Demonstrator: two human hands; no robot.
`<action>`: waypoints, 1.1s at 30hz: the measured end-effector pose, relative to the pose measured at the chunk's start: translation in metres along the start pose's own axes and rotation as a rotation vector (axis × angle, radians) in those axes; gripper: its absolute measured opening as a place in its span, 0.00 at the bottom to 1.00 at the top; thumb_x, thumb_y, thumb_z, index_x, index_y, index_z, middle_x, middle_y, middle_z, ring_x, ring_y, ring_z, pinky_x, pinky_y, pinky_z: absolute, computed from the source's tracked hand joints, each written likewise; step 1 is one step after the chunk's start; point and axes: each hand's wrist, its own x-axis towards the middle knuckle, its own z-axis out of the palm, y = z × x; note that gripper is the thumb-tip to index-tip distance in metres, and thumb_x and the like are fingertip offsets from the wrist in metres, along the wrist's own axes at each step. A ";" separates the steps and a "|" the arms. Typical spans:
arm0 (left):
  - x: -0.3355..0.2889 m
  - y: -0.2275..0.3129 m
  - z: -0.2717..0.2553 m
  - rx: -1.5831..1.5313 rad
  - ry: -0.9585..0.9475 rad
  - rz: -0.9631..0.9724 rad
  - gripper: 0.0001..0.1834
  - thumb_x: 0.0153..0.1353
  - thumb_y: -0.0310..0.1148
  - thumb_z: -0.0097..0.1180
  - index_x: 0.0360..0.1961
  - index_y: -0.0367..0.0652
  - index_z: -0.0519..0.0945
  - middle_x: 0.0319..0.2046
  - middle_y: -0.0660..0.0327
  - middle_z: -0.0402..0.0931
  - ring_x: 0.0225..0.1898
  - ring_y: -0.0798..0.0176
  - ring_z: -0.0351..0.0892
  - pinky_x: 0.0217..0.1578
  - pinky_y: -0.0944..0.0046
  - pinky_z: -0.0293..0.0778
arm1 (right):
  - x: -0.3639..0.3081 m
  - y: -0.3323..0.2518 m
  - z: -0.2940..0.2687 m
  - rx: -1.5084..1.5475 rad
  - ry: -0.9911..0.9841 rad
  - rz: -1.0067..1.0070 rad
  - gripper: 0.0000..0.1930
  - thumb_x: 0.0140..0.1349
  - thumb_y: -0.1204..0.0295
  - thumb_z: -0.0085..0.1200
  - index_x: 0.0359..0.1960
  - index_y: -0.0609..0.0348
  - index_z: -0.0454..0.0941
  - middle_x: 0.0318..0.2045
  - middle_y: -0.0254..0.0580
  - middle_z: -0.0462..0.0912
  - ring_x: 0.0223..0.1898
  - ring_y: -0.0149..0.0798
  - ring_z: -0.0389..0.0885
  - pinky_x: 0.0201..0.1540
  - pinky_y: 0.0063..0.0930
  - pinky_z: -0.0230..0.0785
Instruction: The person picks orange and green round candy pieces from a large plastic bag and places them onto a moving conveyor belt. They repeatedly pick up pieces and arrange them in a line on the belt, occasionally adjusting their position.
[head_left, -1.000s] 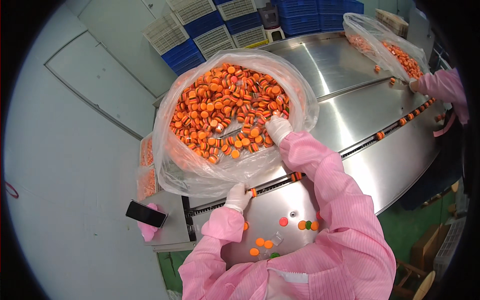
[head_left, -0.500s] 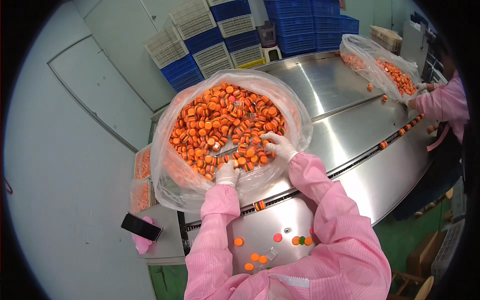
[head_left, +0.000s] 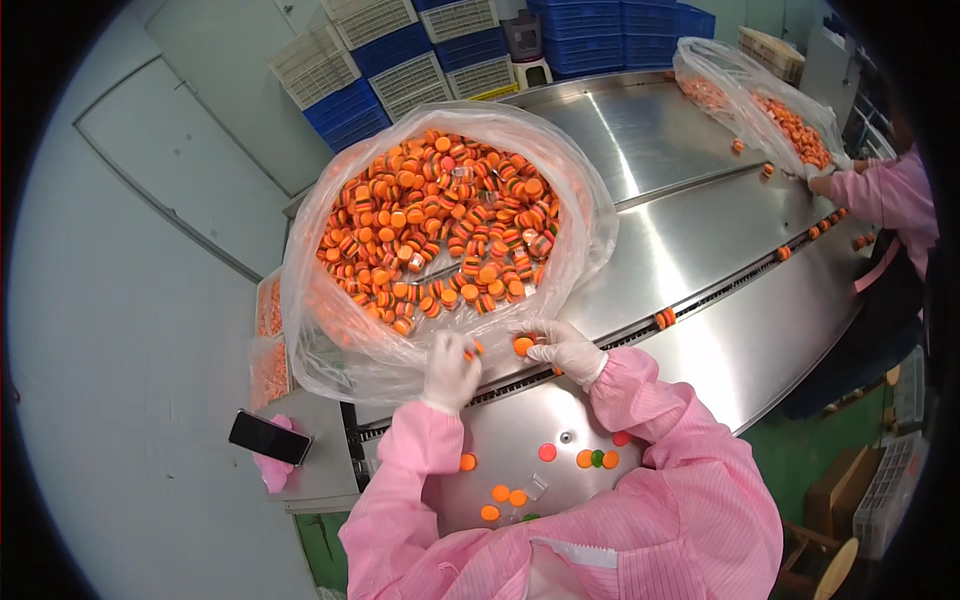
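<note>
A big clear plastic bag (head_left: 590, 200) stands open on the steel table, full of small round burger-shaped candies (head_left: 400, 215) with orange ends and red and green layers. At its near rim, my gloved left hand (head_left: 452, 372) is closed on an orange candy, of which only a bit shows by the fingertips. Beside it on the right, my gloved right hand (head_left: 566, 352) pinches a burger-shaped candy (head_left: 523, 345) with its orange face showing. Both hands are just above a dark conveyor slot (head_left: 625, 335), where a layered candy (head_left: 665, 318) lies farther right.
Loose orange discs (head_left: 508, 496) and a red disc (head_left: 547, 452) lie on the steel in front of me. At left are a phone (head_left: 270, 438) and candy-filled crates (head_left: 268, 370). A co-worker's pink sleeve (head_left: 880, 195) reaches toward another candy bag (head_left: 790, 130). Stacked crates (head_left: 580, 40) stand behind.
Both hands have come out of the bag toward me, now with candies in the fingers. Candies on the conveyor slot have shifted. The whole view has moved slightly.
</note>
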 end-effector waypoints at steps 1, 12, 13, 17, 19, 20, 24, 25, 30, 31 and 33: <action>-0.014 0.010 -0.004 -0.024 -0.133 -0.009 0.11 0.41 0.20 0.53 0.28 0.40 0.70 0.30 0.55 0.66 0.36 0.50 0.67 0.38 0.57 0.66 | -0.003 -0.002 -0.001 0.017 0.019 0.006 0.23 0.54 0.84 0.48 0.54 0.62 0.65 0.42 0.37 0.74 0.41 0.29 0.74 0.45 0.20 0.68; -0.033 0.025 -0.015 -0.239 -0.398 -0.090 0.22 0.44 0.26 0.61 0.44 0.40 0.74 0.41 0.55 0.71 0.45 0.51 0.71 0.42 0.61 0.70 | -0.028 0.006 0.005 0.289 -0.002 0.011 0.24 0.56 0.76 0.53 0.55 0.64 0.62 0.44 0.41 0.73 0.43 0.31 0.74 0.46 0.23 0.68; -0.027 0.038 -0.016 -0.320 -0.325 -0.118 0.23 0.44 0.26 0.61 0.45 0.40 0.74 0.40 0.55 0.72 0.45 0.52 0.71 0.42 0.61 0.71 | -0.030 0.007 0.011 0.401 -0.032 0.024 0.24 0.56 0.77 0.52 0.55 0.63 0.62 0.44 0.40 0.72 0.43 0.30 0.73 0.46 0.22 0.68; -0.012 0.058 -0.007 -0.346 -0.236 -0.058 0.26 0.44 0.30 0.63 0.47 0.41 0.72 0.39 0.55 0.74 0.44 0.53 0.73 0.43 0.62 0.70 | -0.031 0.026 0.023 0.579 -0.157 0.083 0.23 0.57 0.74 0.53 0.53 0.65 0.62 0.46 0.41 0.72 0.44 0.31 0.74 0.45 0.22 0.69; -0.012 0.061 -0.007 -0.223 -0.272 -0.008 0.25 0.46 0.31 0.62 0.48 0.41 0.72 0.42 0.54 0.73 0.44 0.52 0.73 0.44 0.60 0.69 | -0.032 0.030 0.028 0.641 -0.152 0.061 0.21 0.58 0.72 0.52 0.52 0.65 0.63 0.46 0.41 0.72 0.45 0.31 0.74 0.45 0.21 0.69; -0.013 0.062 -0.008 -0.141 -0.251 0.027 0.25 0.45 0.32 0.62 0.47 0.41 0.72 0.40 0.54 0.73 0.43 0.53 0.73 0.43 0.61 0.70 | -0.034 0.029 0.030 0.666 -0.151 0.051 0.21 0.58 0.72 0.52 0.52 0.65 0.63 0.46 0.41 0.72 0.45 0.31 0.74 0.45 0.20 0.69; -0.019 0.068 -0.010 0.104 -0.309 0.020 0.24 0.46 0.34 0.61 0.46 0.40 0.73 0.35 0.55 0.74 0.37 0.53 0.75 0.36 0.62 0.72 | -0.039 0.050 0.032 0.621 -0.063 0.029 0.20 0.59 0.73 0.50 0.53 0.63 0.63 0.46 0.39 0.72 0.44 0.30 0.74 0.47 0.21 0.69; -0.018 0.071 -0.011 0.156 -0.351 -0.020 0.23 0.47 0.34 0.61 0.45 0.40 0.73 0.34 0.55 0.74 0.36 0.53 0.76 0.35 0.61 0.72 | -0.039 0.055 0.032 0.599 -0.058 0.009 0.20 0.60 0.74 0.49 0.54 0.62 0.63 0.45 0.39 0.72 0.44 0.30 0.74 0.47 0.21 0.69; -0.025 0.071 -0.006 0.285 -0.485 -0.099 0.22 0.49 0.32 0.59 0.47 0.41 0.72 0.31 0.55 0.76 0.32 0.51 0.77 0.32 0.58 0.73 | -0.042 0.058 0.034 0.246 -0.022 -0.012 0.24 0.61 0.79 0.42 0.60 0.63 0.55 0.50 0.39 0.69 0.44 0.29 0.73 0.49 0.20 0.66; -0.026 0.069 -0.005 0.277 -0.491 -0.141 0.22 0.49 0.31 0.59 0.48 0.40 0.72 0.31 0.54 0.77 0.31 0.50 0.77 0.32 0.58 0.73 | -0.046 0.052 0.038 0.262 -0.026 -0.009 0.24 0.61 0.79 0.42 0.60 0.63 0.54 0.51 0.40 0.68 0.45 0.29 0.73 0.49 0.20 0.65; -0.028 0.066 -0.005 0.245 -0.503 -0.200 0.21 0.50 0.30 0.58 0.48 0.40 0.73 0.32 0.53 0.78 0.31 0.50 0.78 0.32 0.58 0.74 | -0.049 0.053 0.039 0.312 -0.033 0.011 0.24 0.62 0.77 0.41 0.60 0.64 0.53 0.52 0.41 0.67 0.46 0.30 0.73 0.50 0.20 0.65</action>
